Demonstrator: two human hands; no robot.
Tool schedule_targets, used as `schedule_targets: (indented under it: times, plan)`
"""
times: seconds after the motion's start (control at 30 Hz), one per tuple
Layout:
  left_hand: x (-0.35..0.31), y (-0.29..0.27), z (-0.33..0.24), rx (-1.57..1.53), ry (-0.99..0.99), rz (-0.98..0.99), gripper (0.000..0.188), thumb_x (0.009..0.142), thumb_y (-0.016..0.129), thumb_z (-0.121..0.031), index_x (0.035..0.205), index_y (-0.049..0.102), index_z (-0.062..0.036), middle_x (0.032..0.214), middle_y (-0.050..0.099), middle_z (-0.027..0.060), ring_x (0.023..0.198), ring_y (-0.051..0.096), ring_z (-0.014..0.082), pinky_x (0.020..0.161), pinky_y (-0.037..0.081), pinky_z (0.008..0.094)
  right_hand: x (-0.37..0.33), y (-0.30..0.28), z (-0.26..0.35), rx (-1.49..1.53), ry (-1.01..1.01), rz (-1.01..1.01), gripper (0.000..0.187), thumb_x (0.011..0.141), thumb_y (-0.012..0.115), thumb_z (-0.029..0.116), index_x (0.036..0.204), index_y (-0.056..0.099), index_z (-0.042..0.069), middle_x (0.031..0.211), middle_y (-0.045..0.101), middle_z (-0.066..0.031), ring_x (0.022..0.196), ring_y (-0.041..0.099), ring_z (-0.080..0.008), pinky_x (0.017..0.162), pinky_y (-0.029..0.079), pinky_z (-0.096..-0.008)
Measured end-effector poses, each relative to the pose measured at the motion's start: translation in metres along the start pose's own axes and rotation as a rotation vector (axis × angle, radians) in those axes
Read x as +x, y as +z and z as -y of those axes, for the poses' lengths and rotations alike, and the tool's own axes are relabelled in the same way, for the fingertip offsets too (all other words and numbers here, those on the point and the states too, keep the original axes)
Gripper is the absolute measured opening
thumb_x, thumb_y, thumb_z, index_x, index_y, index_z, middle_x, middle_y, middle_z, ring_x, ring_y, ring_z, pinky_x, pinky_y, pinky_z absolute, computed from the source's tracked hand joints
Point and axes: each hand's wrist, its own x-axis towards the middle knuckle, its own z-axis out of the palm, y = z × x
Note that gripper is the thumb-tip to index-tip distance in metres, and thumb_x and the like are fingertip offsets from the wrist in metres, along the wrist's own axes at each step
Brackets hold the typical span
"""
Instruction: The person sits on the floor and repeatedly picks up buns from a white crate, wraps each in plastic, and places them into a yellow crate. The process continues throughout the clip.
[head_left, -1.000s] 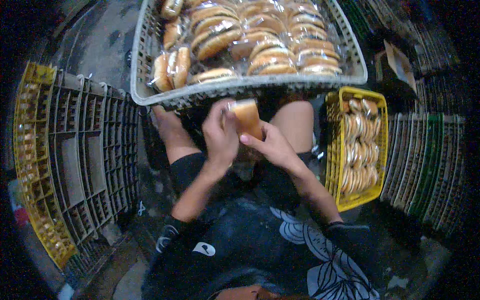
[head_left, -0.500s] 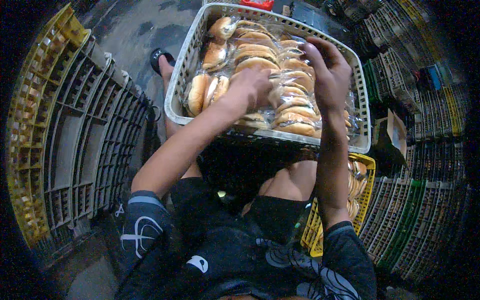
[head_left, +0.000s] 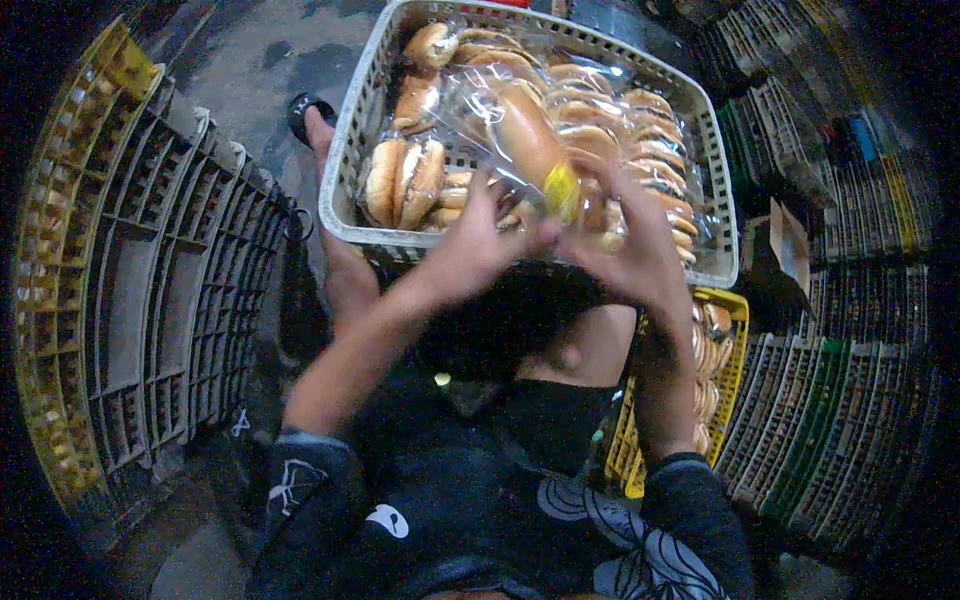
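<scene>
Dim overall, darks grainy; pic rim fades to blk, side crate stacks bowed by fisheye. Glare on plastic wraps by grey-white crate's far edge; deep shadow below its nr edge. L hand & R hand blurred.

You've got a dark tee on, little white logo on the chest's left, big grey scalloped print over on the right. Left sleeve has pale line art, greyish-blue edge. Black shorts, black shoe far left.
</scene>
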Motion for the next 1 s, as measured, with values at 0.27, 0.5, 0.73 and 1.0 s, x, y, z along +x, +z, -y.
schedule_targets:
  times: [0.27,0.5,0.73,1.0]
  plan:
    - [-0.144,0.063,0.047,-0.036,-0.159,0.038,0.08,0.065,0.074,-0.012,0.127,0.026,0.0005,0.124,0.039,0.0111,0.114,0.037,0.0186,0.096,0.03,0.0318,-0.177,0.086,0.034,0.644,0.666,-0.517,0.026,0.085,0.047,0.02,0.095,0.056,-0.003,0.079,0.06,-0.0103,0.068,0.056,-0.0137,0.063,0.045,-0.0273]
    - [-0.176,0.047,0.068,-0.219,-0.254,0.095,0.088,0.065,0.072,-0.014,0.131,0.016,-0.0011,0.131,0.029,0.0154,0.121,0.029,0.024,0.101,0.022,0.0353,-0.193,0.057,0.046,0.516,0.654,-0.429,0.028,0.087,0.045,0.021,0.073,0.055,0.0,0.071,0.057,-0.0068,0.064,0.053,-0.0132,0.061,0.042,-0.0256]
    - [-0.151,0.035,0.06,-0.275,0.01,0.419,0.081,0.064,0.072,-0.019,0.128,0.026,-0.002,0.125,0.036,0.0153,0.117,0.035,0.023,0.097,0.027,0.035,-0.172,0.062,0.072,1.538,1.07,-0.072,0.036,0.089,0.039,0.034,0.078,0.054,0.003,0.075,0.053,-0.0018,0.067,0.05,-0.011,0.062,0.04,-0.0236]
    - [-0.168,0.05,0.053,-0.284,-0.239,-0.013,0.047,0.064,0.073,-0.011,0.103,0.05,0.0016,0.115,0.045,0.0105,0.109,0.042,0.016,0.092,0.034,0.0325,-0.187,0.102,0.055,0.886,0.628,-0.16,0.025,0.086,0.048,0.026,0.079,0.054,0.003,0.083,0.055,-0.0066,0.078,0.052,-0.0152,0.071,0.042,-0.0268]
